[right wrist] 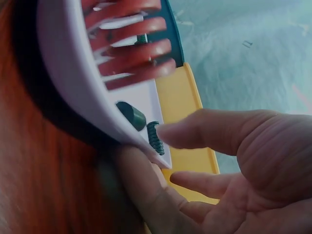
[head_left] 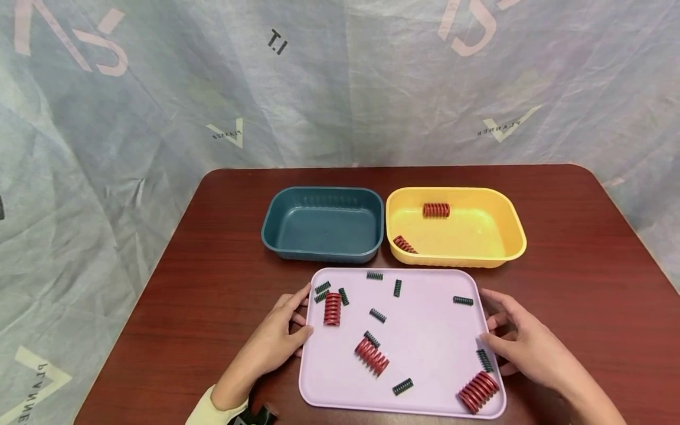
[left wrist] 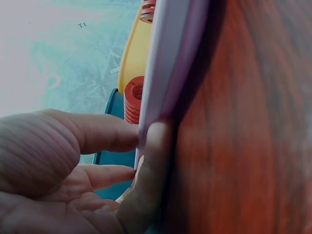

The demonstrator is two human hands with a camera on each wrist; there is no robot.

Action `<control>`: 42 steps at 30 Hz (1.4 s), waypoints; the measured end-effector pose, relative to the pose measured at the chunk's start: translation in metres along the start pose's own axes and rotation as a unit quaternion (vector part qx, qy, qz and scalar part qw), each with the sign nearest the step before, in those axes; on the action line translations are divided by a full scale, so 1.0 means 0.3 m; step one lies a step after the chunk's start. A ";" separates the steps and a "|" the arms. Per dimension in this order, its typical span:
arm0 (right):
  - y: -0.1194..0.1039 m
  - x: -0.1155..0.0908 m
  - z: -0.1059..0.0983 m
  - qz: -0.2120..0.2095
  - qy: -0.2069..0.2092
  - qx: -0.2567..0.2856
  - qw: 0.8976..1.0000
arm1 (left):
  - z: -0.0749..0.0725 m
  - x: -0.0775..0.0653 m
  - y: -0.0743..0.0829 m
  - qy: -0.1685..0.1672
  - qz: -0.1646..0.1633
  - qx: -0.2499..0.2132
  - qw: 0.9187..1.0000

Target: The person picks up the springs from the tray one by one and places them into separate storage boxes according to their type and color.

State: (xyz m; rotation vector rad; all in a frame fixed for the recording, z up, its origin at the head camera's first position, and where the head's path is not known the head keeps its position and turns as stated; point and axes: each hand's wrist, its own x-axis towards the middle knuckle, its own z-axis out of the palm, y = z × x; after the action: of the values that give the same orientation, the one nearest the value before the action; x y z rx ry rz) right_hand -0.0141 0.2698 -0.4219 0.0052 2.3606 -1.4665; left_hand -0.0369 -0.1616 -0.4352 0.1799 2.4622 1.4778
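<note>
A pale lilac tray (head_left: pixel 425 336) lies near the table's front, with large red springs (head_left: pixel 332 309) and several small dark green springs (head_left: pixel 378 316) scattered over it. My left hand (head_left: pixel 278 336) holds the tray's left edge, its thumb at the rim and a finger beneath, as the left wrist view shows. On the opposite side my right hand (head_left: pixel 523 339) grips the right edge, thumb over the rim and fingers against its underside. Close to that hand are a green spring (head_left: pixel 484 360) and a thick red spring (head_left: pixel 478 392). Some fingertips are hidden by the tray.
Behind the tray stand a dark teal bin (head_left: pixel 324 256) and, right beside it, a yellow bin (head_left: pixel 457 261). Two red springs (head_left: pixel 436 210) lie inside the yellow one. The brown table (head_left: pixel 175 283) ends at a printed grey cloth (head_left: pixel 319 88). A dark object (head_left: pixel 260 415) sits by the left wrist.
</note>
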 end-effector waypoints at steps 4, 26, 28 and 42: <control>0.001 0.000 0.012 0.004 0.016 -0.013 1.000 | 0.000 -0.002 0.000 0.002 -0.003 0.000 1.000; 0.011 0.000 0.005 -0.007 0.007 0.001 1.000 | -0.007 0.004 0.015 -0.012 -0.004 0.001 1.000; 0.011 0.000 0.005 -0.006 0.008 -0.002 1.000 | -0.015 0.008 0.024 -0.014 -0.005 0.003 1.000; 0.011 0.000 0.003 0.000 0.010 -0.017 1.000 | 0.007 0.129 0.189 0.025 0.164 0.104 0.981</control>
State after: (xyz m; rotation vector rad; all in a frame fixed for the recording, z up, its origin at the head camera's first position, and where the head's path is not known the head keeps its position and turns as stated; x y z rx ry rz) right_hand -0.0131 0.2707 -0.4252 0.0113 2.4010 -1.4316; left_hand -0.0750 -0.1238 -0.3924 0.6241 2.7258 1.3491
